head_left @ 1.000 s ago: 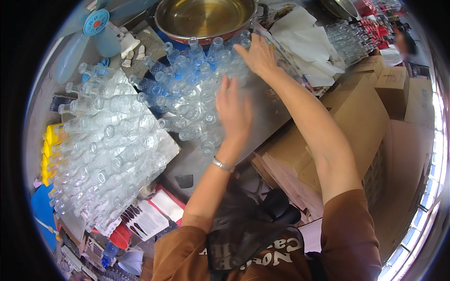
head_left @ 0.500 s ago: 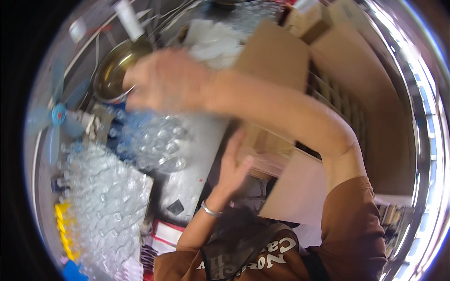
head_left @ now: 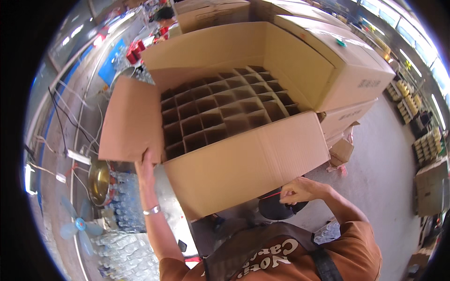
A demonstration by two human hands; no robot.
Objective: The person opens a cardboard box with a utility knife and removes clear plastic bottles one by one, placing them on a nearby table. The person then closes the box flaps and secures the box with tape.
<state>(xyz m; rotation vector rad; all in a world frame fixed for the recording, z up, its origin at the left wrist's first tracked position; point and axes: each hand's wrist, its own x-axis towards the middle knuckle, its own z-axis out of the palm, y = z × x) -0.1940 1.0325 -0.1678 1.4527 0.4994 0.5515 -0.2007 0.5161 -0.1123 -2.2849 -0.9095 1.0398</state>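
Note:
A large open cardboard box [head_left: 243,159] stands in front of me, with its flaps up. Inside it, a cardboard divider grid [head_left: 211,118] forms many square cells; those I can see into hold no bottles. My left hand [head_left: 147,158] grips the lower edge of the box's left flap [head_left: 129,122], its thumb against the face and the other fingers partly hidden. Below the front flap, at the right, my right hand [head_left: 300,190] is closed in a pinch. From its fingertips runs a thin red strip [head_left: 270,195], whose exact kind I cannot make out.
Clear glass bottles [head_left: 126,201] crowd the bench at the left, near a brass-coloured bowl [head_left: 99,181] and a blue-bladed fan [head_left: 80,224]. Closed cartons [head_left: 347,65] are stacked behind and right of the box. A dark round seat [head_left: 276,206] stands below. Another person [head_left: 166,21] is at the far left.
My view has swung up to the box. My left hand has come onto the left flap. My right arm, earlier stretched left over the bench, is now at the right below the box.

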